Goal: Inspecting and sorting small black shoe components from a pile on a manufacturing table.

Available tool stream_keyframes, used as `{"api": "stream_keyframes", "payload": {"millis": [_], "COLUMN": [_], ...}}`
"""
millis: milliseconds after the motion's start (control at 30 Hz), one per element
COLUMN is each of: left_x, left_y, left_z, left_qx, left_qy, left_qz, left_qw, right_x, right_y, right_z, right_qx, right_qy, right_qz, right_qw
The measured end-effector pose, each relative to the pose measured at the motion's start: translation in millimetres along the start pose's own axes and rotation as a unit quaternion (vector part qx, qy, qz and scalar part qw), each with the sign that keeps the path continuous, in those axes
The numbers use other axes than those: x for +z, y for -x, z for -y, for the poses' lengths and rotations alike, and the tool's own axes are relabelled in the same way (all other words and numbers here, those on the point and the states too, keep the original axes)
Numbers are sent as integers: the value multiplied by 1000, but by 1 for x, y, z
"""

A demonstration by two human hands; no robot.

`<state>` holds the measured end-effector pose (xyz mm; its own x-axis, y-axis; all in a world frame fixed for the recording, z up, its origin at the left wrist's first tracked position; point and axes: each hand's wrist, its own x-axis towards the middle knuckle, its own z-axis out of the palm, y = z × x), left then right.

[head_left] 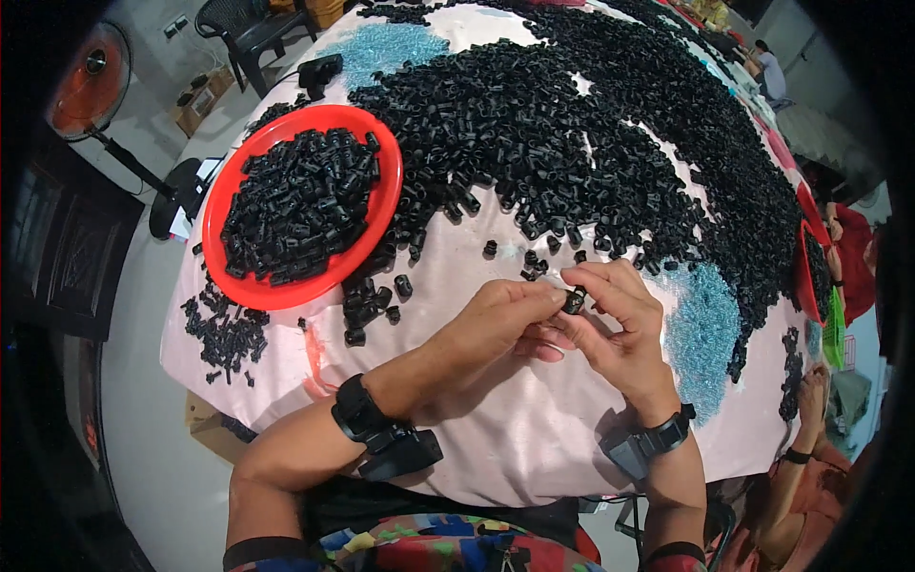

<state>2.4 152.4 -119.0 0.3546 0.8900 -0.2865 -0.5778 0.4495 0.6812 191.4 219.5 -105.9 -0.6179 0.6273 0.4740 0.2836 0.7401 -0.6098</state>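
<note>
Between the fingertips of both hands sits a small black plastic part (574, 300), partly covered by the fingers. My left hand (529, 319) pinches it from the left, and my right hand (620, 319) grips it from the right with thumb and forefinger. Both hands hover over the pale pink cloth (477, 419). Just beyond them lie several loose black pieces (534, 262), at the near edge of a wide heap of black plastic parts (591, 143). A pile of small, shiny bluish pieces (703, 338) lies right of my right hand.
A red basin (381, 224) full of black parts stands at the left, with smaller black pieces (229, 334) beside it. Another bluish pile (386, 52) lies at the far left. People (796, 486) sit along the right side. A fan (95, 81) stands left of the table.
</note>
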Motion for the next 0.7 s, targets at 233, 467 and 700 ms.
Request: {"api": "stream_keyframes", "payload": {"millis": [233, 467, 700], "left_x": [-6, -7, 0], "left_y": [-3, -3, -4], "left_z": [2, 4, 5], "left_qx": [-2, 6, 32], "left_qy": [-31, -61, -57], "left_qz": [31, 25, 24], "left_qw": [999, 998, 998], "right_x": [1, 0, -2], "right_y": [3, 3, -1], "right_z": [-3, -5, -6], "right_qx": [-10, -36, -89], "right_qy": [-1, 14, 48], "right_qz": [18, 26, 21], "right_qw": [1000, 999, 995]}}
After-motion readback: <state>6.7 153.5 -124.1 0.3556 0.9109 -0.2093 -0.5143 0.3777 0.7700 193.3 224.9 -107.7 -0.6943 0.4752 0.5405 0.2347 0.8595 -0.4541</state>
